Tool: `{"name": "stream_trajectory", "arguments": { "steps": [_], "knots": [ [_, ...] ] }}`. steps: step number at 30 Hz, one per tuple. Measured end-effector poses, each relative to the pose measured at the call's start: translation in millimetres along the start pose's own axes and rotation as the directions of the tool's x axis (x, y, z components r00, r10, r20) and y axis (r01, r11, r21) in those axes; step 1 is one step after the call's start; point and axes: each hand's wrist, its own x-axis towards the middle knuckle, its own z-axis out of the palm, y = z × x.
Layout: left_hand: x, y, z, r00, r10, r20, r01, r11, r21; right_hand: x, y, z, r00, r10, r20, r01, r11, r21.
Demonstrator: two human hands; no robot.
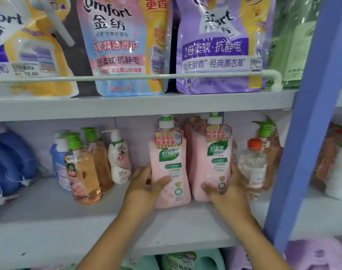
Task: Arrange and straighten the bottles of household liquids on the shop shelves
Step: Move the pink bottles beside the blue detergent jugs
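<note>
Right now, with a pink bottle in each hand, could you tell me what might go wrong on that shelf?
1. The right hand holds its pink bottle close beside the clear orange-capped bottle; shifting it right may knock that one over.
2. More pink bottles seem to stand directly behind; pushing back could topple them.
3. The left hand has its grip low on the left pink bottle, so it may tip.

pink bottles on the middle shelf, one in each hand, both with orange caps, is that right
Not quite. The left hand and right hand each grip a pink bottle on the middle shelf, but the head view shows white caps with green tops. The orange cap is on the clear bottle.
</note>
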Motion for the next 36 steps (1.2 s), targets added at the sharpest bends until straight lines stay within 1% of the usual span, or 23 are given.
{"name": "stream_trajectory", "arguments": {
  "steps": [4,7,10,13,15,19,21,23,24,25,26,27,28,29,30,31,32,33,34,36],
  "knots": [
    [8,-2,10,0.997,0.005,-0.072,-0.003,1.0,0.03,3,0,0,0.999,-0.032,-0.006,0.032,0.999,-0.011],
    [10,-2,15,0.995,-0.004,-0.101,0.008,0.999,0.039,4,0,1,0.999,-0.043,-0.026,0.042,0.998,-0.043],
    [7,-2,18,0.994,0.011,-0.113,-0.003,0.997,0.071,-1,0,2,0.999,-0.038,-0.025,0.038,0.999,-0.029],
    [2,-6,19,0.999,-0.015,-0.041,0.02,0.991,0.129,-4,-1,1,0.999,-0.03,-0.023,0.03,0.999,-0.013],
    [1,-6,18,1.0,-0.032,0.001,0.031,0.993,0.114,-4,-2,1,0.999,-0.032,-0.033,0.031,0.999,-0.017],
    [4,6,21,0.998,-0.052,0.019,0.05,0.996,0.073,-3,-5,-4,0.998,-0.035,-0.047,0.031,0.997,-0.073],
    [3,10,19,0.994,-0.059,0.089,0.051,0.995,0.089,-1,-7,-9,0.999,-0.036,-0.036,0.033,0.995,-0.094],
    [-5,5,5,0.971,-0.081,0.225,0.036,0.98,0.196,-3,-12,-12,0.999,-0.029,-0.035,0.025,0.995,-0.094],
    [-9,0,-8,0.962,-0.083,0.259,0.009,0.961,0.275,-6,-15,-11,0.997,-0.035,-0.072,0.026,0.992,-0.124],
    [-13,-6,-21,0.969,-0.06,0.241,-0.022,0.946,0.323,-12,-19,-11,0.988,-0.065,-0.139,0.04,0.984,-0.175],
    [-16,-12,-38,0.986,-0.009,0.169,-0.05,0.939,0.339,-21,-23,-8,0.968,-0.132,-0.213,0.085,0.973,-0.217],
    [-18,-17,-56,0.997,0.052,0.054,-0.067,0.941,0.333,-33,-29,-4,0.934,-0.232,-0.271,0.17,0.958,-0.232],
    [-18,-22,-74,0.992,0.1,-0.078,-0.07,0.945,0.318,-45,-38,3,0.896,-0.335,-0.291,0.278,0.935,-0.219],
    [-17,-27,-93,0.969,0.136,-0.204,-0.073,0.954,0.29,-56,-48,13,0.868,-0.418,-0.266,0.383,0.907,-0.176],
    [-15,-31,-111,0.935,0.153,-0.319,-0.073,0.966,0.248,-64,-57,26,0.856,-0.474,-0.205,0.464,0.88,-0.099],
    [-13,-36,-127,0.892,0.154,-0.425,-0.075,0.977,0.198,-70,-67,43,0.861,-0.493,-0.125,0.495,0.869,-0.016],
    [-10,-41,-140,0.854,0.138,-0.501,-0.058,0.984,0.171,-71,-79,62,0.877,-0.479,-0.032,0.48,0.875,0.061],
    [-7,-45,-150,0.83,0.123,-0.545,-0.048,0.988,0.15,-70,-91,84,0.895,-0.442,0.061,0.433,0.893,0.124],
    [-2,-47,-155,0.826,0.096,-0.555,-0.031,0.992,0.125,-66,-103,108,0.91,-0.389,0.143,0.365,0.915,0.17],
    [9,-47,-158,0.863,0.068,-0.501,-0.024,0.995,0.093,-52,-123,158,0.931,-0.272,0.245,0.228,0.954,0.195]
  ]
}}
